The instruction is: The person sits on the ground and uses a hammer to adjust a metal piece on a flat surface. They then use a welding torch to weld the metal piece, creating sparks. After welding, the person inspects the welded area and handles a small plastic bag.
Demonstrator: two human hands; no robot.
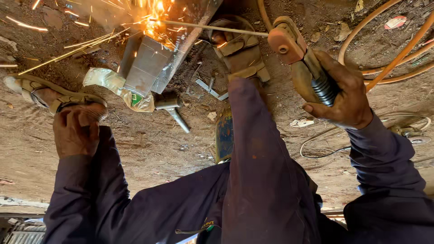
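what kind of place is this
Probably an outdoor, informal welding spot: bare dirt ground, an electrode holder in the right hand throwing sparks off steel, and a hammer lying loose.

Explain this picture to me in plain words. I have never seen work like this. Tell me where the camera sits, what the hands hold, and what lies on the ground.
The one camera sits on the person's head and looks down over their knees and dark blue sleeves.

The right hand holds a welding electrode holder by its grip. A thin rod runs from it to the steel piece, where bright sparks fly.

The left hand holds no tool; it rests by the person's sandalled foot.

The other foot, in a worn shoe, stands beside the steel.

On the dirt ground lie a hammer, a crumpled bag, small metal scraps and orange cables.
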